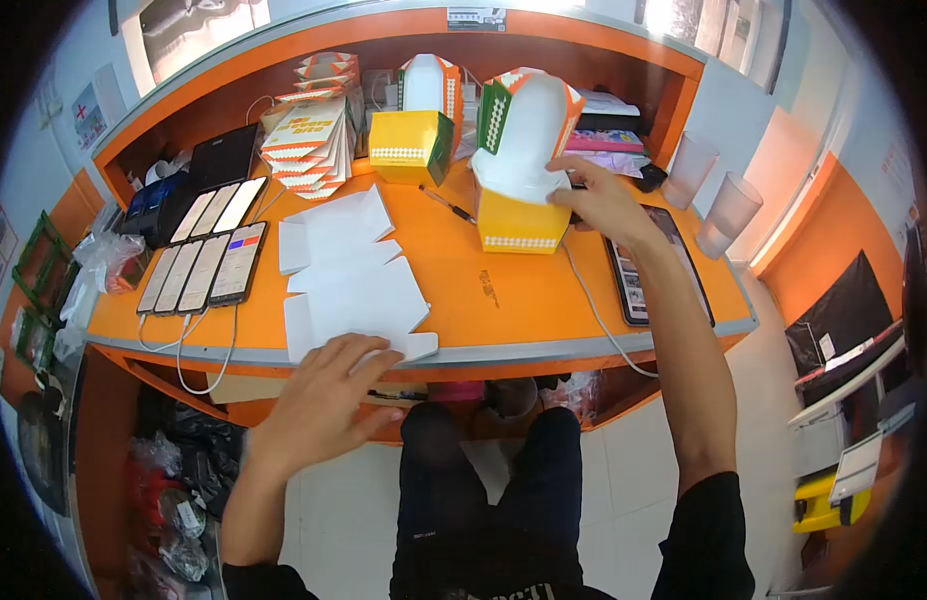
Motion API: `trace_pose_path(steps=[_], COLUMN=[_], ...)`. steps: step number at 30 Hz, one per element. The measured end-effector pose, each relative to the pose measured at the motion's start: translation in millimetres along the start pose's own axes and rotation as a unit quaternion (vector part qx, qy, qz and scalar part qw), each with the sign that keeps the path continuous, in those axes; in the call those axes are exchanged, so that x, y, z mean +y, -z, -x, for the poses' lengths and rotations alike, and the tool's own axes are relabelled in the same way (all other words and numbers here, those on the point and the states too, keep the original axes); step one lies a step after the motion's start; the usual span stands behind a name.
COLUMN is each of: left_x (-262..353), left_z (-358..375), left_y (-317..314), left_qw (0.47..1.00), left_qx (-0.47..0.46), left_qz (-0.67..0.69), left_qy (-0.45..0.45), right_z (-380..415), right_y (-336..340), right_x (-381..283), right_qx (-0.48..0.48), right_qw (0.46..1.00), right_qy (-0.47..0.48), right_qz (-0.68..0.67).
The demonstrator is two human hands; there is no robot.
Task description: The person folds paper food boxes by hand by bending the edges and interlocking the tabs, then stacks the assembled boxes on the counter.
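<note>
Orange covers the desk (533, 290) in front of me, and a grey strip trims its curved near edge. A white carton blank (353, 290) lies flat left of centre, its nearest flaps reaching that strip. My left hand (328, 400) rests fingertips on its near end, thumb spread wide and the palm off the desk. With my right hand (603, 200) I have a narrow hold on the yellow carton (523, 222), thumb and fingers at its right side by the raised white lining; it stands upright right of centre. Open surface runs from its base to the near edge, bounded on the right by a white cable (588, 305) that curves over that edge. Beyond the cable, a tablet (633, 290) lies partly beneath my forearm, and two clear cups (690, 165) (730, 212) crowd the right edge. A pen (446, 204) lies just left of the carton. Behind, a second carton (408, 145) and a stack of patterned cartons (308, 140) block the far side; two rows of phones (198, 275) take up the left end.
</note>
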State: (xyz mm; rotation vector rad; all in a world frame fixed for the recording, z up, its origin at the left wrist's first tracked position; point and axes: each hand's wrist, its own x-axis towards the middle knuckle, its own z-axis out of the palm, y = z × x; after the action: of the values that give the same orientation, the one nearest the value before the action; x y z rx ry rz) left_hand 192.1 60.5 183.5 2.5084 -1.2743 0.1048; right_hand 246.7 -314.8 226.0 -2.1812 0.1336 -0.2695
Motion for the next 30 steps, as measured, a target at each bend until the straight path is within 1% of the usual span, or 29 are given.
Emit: trace_pose_path(steps=[1,2,5,6,9,11,15,18,21,22,25,28,30], left_x=[3,6,2,-1,-6,-13,-20,-24,-27,-30,-40,-47,-49], left_z=[0,0,-2,-3,-3,-2,2,5,6,7,10,12,11], left_y=[-2,-4,-8,-7,1,3,7,10,14,15,15,16,18], left_qw=[1.000,1.000,0.999,0.998,0.997,0.997,0.996,0.996,0.998,0.998,0.997,0.996,0.995], left_qx=[0.007,0.017,0.040,0.042,0.001,-0.003,-0.003,0.006,0.009,0.008,0.009,0.004,-0.005], left_qz=[-0.006,-0.012,-0.036,-0.046,-0.057,-0.055,-0.050,-0.052,-0.009,0.006,0.042,0.061,0.067], left_qy=[-0.005,-0.009,0.004,0.010,0.046,0.057,0.073,0.067,0.062,0.062,0.060,0.063,0.070], right_z=[5,6,13,18,22,23,21,19,18,29,54,81,105], right_y=[-1,-4,-21,-22,-20,-21,-22,-22,-24,-21,-17,-18,-22], right_x=[1,11,26,22,17,17,18,20,34,23,14,3,-18], right_qx=[-0.018,-0.028,0.046,0.056,0.055,0.065,0.081,0.076,0.109,0.105,0.138,0.207,0.220], right_qw=[0.999,0.996,0.986,0.986,0.990,0.990,0.984,0.987,0.978,0.978,0.965,0.938,0.947], right_qy=[0.014,0.066,0.084,0.076,0.051,0.056,0.082,0.092,0.146,0.142,0.185,0.222,0.205], right_qz=[0.038,0.056,0.134,0.135,0.121,0.112,0.134,0.108,0.101,0.114,0.122,0.169,0.117])
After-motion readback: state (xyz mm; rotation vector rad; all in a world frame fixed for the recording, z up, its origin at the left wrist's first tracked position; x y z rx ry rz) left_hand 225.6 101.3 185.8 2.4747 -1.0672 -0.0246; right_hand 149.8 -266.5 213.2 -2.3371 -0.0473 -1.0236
